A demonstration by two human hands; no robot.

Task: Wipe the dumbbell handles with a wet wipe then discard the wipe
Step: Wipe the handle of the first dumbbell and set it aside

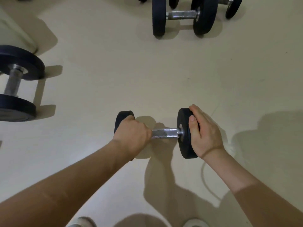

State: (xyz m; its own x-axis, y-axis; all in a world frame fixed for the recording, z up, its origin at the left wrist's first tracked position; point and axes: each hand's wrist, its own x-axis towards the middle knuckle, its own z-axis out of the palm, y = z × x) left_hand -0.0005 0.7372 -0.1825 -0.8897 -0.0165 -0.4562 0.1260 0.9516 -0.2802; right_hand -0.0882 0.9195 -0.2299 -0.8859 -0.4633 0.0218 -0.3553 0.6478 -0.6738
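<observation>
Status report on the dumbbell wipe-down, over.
Left hand curled round knurled steel handle of small black-plated dumbbell. Right hand grips its right plate. Wet wipe not visible. Other dumbbells lie apart.

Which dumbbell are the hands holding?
The small dumbbell nearest the camera: the left hand grips its handle, the right hand holds its right plate. The left dumbbell and top dumbbell lie untouched.

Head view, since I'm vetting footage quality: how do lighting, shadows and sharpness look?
In the head view, dim warm light throws large soft shadows across the floor; the dumbbell handle carries a bright glint; the left hand looks slightly soft; wide-angle distortion leans the far-left dumbbell.
</observation>
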